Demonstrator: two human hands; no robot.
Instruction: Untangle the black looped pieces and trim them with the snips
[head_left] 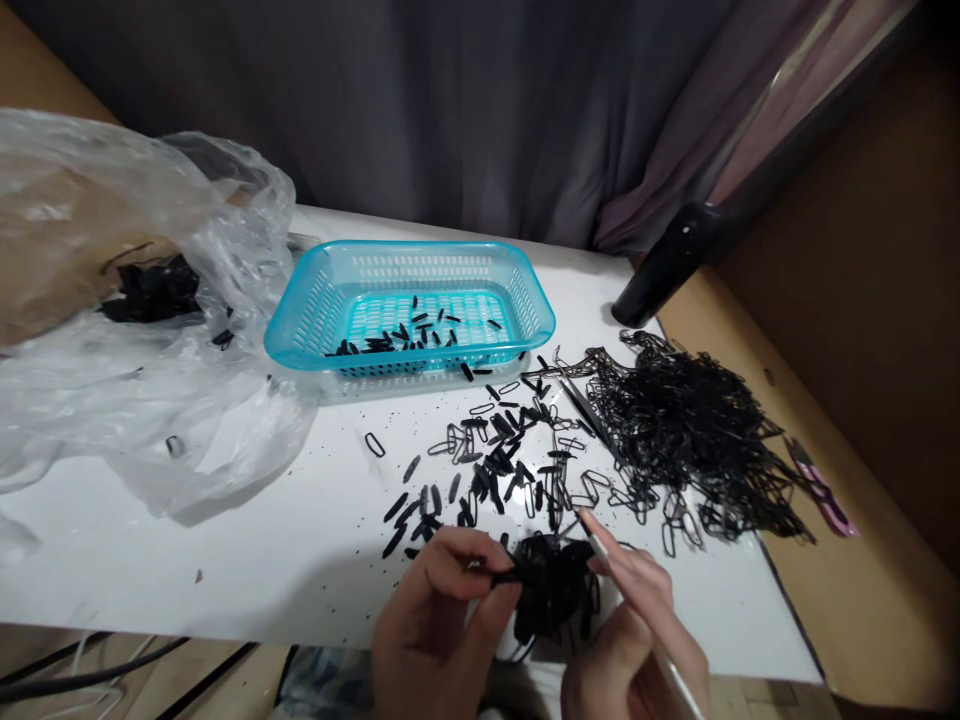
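Observation:
My left hand (446,610) is closed, thumb and forefinger pinching a thin black rubber-like piece (506,576) at the edge of a tangled black bunch (551,585). Holding a slim white pen-like tool (600,550) with a dark tip, my right hand (637,610) is closed just right of that bunch. The tool's exact kind is unclear. Beyond both hands lie many small black strips (499,465) and thin black loops (555,480), scattered over the white table (330,540). A dark tweezers-like tool (585,410) rests among them.
A blue plastic basket (409,247) with black strips inside stands at the back. Clear plastic bags (247,400) cover the left side. On the right are a heap of black loops (690,430), a black cylinder (664,268) and pink-handled scissors (829,500).

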